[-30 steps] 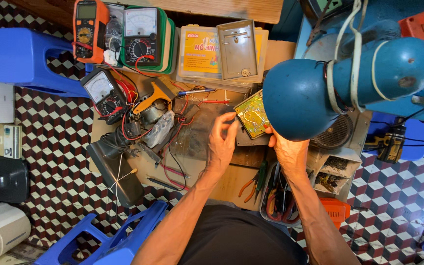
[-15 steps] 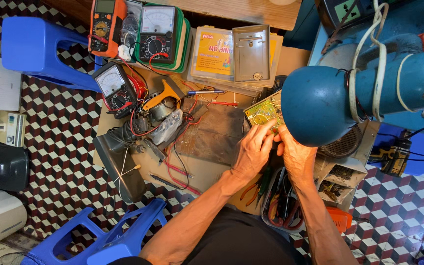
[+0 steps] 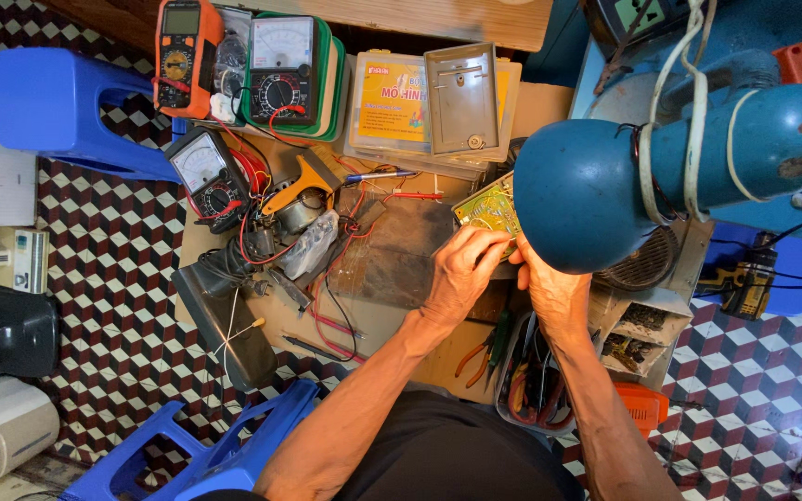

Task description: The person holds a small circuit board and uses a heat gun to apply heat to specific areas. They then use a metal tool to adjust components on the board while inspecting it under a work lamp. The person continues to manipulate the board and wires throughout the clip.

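A small green circuit board [image 3: 488, 210] is held up under a blue desk lamp [image 3: 587, 193]. My left hand [image 3: 461, 271] grips the board's lower left edge with the fingers curled around it. My right hand [image 3: 548, 286] is closed on the board's lower right side, partly hidden by the lamp shade. Both hands hover over a dark scorched work mat [image 3: 399, 249] on a low wooden bench. Part of the board is covered by the lamp.
Several multimeters [image 3: 280, 67] and tangled red and black leads [image 3: 262, 223] lie at the bench's back left. A yellow box with a grey plastic cover [image 3: 461, 97] sits behind. Pliers in a tray [image 3: 531, 380] are near my body. Blue plastic stools [image 3: 67, 107] stand on the patterned floor.
The view has shifted slightly. Both hands have drawn closer together on the circuit board, which stays under the lamp; one second ago the left hand was lower and more apart from it.
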`<state>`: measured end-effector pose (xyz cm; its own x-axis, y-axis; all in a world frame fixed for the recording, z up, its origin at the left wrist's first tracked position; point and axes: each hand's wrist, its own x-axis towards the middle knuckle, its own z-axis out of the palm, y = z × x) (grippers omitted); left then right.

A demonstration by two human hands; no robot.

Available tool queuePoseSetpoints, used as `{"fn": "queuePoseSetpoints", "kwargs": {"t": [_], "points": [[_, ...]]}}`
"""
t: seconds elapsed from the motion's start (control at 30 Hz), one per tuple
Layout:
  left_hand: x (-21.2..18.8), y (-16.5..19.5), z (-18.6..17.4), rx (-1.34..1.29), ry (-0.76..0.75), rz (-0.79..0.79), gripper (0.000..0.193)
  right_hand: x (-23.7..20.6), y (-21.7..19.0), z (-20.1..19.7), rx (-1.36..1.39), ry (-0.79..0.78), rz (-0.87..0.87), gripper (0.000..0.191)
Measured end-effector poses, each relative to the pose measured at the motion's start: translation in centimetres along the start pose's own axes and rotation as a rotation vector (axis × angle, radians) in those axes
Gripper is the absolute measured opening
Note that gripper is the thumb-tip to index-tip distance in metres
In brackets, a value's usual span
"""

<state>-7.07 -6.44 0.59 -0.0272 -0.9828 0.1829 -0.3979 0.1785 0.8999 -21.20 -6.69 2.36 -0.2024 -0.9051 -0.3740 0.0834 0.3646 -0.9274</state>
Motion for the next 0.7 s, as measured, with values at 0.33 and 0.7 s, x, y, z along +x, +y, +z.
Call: {"fn": "queuePoseSetpoints", "kwargs": {"t": [0.33, 0.7], "points": [[0.2, 0.1, 0.5, -0.060, -0.046, -0.108, 0.016, 0.1, 0.7, -0.8, 0.024, -0.054, -0.084, 0.011], [0.0, 0.4, 0.5, -0.054, -0.036, -0.090, 0.013, -1.6, -0.2, -1.1, 0.241, -0.057, 0.152, 0.021]]}}
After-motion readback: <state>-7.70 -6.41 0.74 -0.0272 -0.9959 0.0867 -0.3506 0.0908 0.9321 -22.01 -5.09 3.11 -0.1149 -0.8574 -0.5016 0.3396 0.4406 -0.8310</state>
